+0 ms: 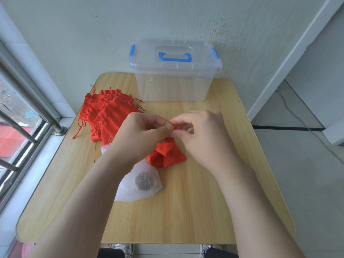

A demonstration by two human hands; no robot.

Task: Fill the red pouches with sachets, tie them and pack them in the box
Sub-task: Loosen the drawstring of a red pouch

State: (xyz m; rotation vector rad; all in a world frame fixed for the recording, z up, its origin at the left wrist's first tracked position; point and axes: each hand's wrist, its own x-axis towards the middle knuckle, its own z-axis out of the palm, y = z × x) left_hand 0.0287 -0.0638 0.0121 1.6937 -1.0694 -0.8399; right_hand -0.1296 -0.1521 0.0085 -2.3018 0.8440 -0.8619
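Two things line up on the counter [204, 202]: the lid-shut clear plastic box [173, 84] farthest out, then the red pouch [167, 155] just beneath the left hand [141, 135] and right hand [202, 135], neck pointing toward the box, its drawstring [176, 127] pinched between their touching fingertips.

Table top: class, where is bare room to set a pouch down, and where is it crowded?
Bare: right of the right hand, up to the box; the table's near edge. Crowded: pouch pile rear left, sachet and held pouch centre.
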